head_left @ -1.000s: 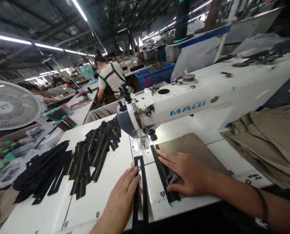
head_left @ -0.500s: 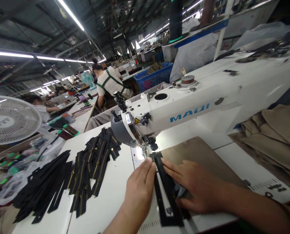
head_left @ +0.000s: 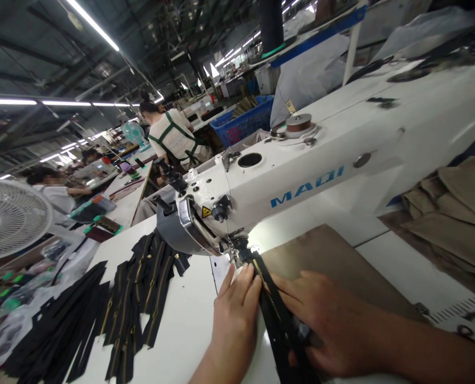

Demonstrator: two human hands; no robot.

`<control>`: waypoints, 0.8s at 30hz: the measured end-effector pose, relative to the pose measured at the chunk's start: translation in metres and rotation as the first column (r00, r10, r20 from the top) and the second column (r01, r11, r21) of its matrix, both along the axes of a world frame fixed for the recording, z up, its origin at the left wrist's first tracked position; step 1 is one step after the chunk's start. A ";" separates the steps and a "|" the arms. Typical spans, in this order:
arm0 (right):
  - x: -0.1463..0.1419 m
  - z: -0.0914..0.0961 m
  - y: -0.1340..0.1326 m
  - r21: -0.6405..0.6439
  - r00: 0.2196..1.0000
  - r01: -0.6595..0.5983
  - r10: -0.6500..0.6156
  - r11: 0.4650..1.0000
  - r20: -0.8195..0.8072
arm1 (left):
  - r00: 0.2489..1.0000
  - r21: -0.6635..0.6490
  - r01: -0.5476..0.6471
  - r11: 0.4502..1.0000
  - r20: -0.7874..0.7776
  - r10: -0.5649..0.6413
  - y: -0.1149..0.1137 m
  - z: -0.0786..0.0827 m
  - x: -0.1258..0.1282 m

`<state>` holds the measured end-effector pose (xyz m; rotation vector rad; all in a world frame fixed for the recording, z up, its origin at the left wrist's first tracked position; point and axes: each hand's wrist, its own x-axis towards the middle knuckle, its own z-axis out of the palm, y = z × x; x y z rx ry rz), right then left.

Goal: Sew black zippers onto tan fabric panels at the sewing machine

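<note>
A black zipper strip with gold teeth (head_left: pixel 276 314) lies on the white sewing table, its far end under the needle of the white MAQI sewing machine (head_left: pixel 301 170). My left hand (head_left: pixel 235 314) lies flat, fingers together, pressing the strip's left side just in front of the presser foot. My right hand (head_left: pixel 325 320) rests flat on the strip's right side and on the tan fabric panel (head_left: pixel 333 261). Something small and grey shows under my right palm; I cannot make it out.
Heaps of black zippers (head_left: pixel 137 288) and black strips (head_left: pixel 57 330) cover the table's left. Folded tan fabric (head_left: pixel 453 213) lies at the right. A white fan (head_left: pixel 9 218) stands far left. Other people (head_left: pixel 173 136) sit at benches behind, near a blue basket (head_left: pixel 245 120).
My left hand slid the black frame piece right onto the zipper, then both hands pushed the stack forward to the needle. The view has moved closer and tilted.
</note>
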<state>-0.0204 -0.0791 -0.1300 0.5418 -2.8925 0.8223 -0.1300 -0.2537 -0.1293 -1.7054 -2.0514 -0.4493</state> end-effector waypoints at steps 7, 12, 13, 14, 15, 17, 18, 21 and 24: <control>0.001 0.003 0.000 -0.003 0.998 0.003 -0.003 1.000 0.070 | 0.999 -0.002 0.034 0.999 -0.015 -0.034 -0.001 -0.003 -0.002; -0.001 0.004 0.001 -0.038 0.998 0.011 -0.009 0.999 0.062 | 0.999 -0.015 0.014 1.000 -0.036 -0.015 -0.001 -0.006 -0.004; -0.002 0.004 0.002 -0.043 0.999 0.006 -0.004 0.999 0.052 | 0.999 -0.015 0.003 1.000 -0.044 -0.004 0.000 -0.007 -0.004; -0.002 0.004 0.002 -0.040 0.999 0.000 0.002 0.999 0.043 | 0.998 -0.024 -0.009 1.000 -0.055 0.008 0.000 -0.006 -0.004; -0.002 0.005 0.002 -0.029 1.000 -0.003 0.004 1.000 0.030 | 0.997 -0.039 -0.017 0.999 -0.070 0.014 0.000 -0.006 -0.005; -0.002 0.005 0.002 0.011 0.999 0.013 -0.012 1.000 -0.035 | 0.994 -0.075 -0.020 0.997 -0.107 0.011 -0.001 -0.005 -0.007; -0.001 0.005 0.002 0.034 0.996 0.028 -0.025 0.999 -0.090 | 0.993 -0.102 -0.014 0.995 -0.117 0.002 -0.003 -0.005 -0.008; 0.001 0.004 0.004 0.091 0.965 0.089 -0.063 0.992 -0.254 | 0.994 -0.135 0.009 0.991 -0.106 -0.024 -0.007 -0.008 -0.012; 0.000 0.000 0.003 0.124 0.948 0.116 -0.073 0.985 -0.310 | 0.995 -0.116 -0.032 0.993 -0.098 0.020 -0.010 -0.015 -0.013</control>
